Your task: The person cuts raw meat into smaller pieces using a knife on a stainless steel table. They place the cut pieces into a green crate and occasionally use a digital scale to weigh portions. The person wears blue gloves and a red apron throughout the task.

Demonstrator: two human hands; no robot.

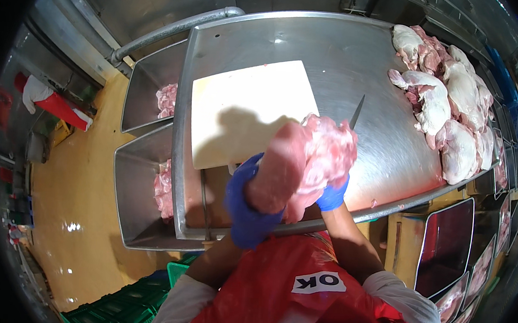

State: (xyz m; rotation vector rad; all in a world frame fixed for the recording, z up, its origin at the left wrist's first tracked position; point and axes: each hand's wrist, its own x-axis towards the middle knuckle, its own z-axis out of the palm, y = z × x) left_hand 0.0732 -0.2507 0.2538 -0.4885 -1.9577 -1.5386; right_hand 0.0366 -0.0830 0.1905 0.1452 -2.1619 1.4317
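Note:
A large piece of raw pink meat (307,165) is raised in front of me, over the near edge of the steel table. My left hand (248,206), in a blue glove, is wrapped round its lower left side. My right hand (333,197), also blue-gloved, is against its lower right side, with the fingers hidden behind the meat. A knife (357,111) shows only its blade beyond the meat, in line with my right hand. Its handle is hidden, so I cannot tell whether that hand holds it. A white cutting board (245,106) lies on the table beyond the meat.
Pale, skin-covered meat pieces (459,91) are heaped on the right of the steel table (350,54). Two steel bins (143,147) with cut meat stand along its left side. Several tubs (447,246) stand at right. Green crates (123,302) are at lower left.

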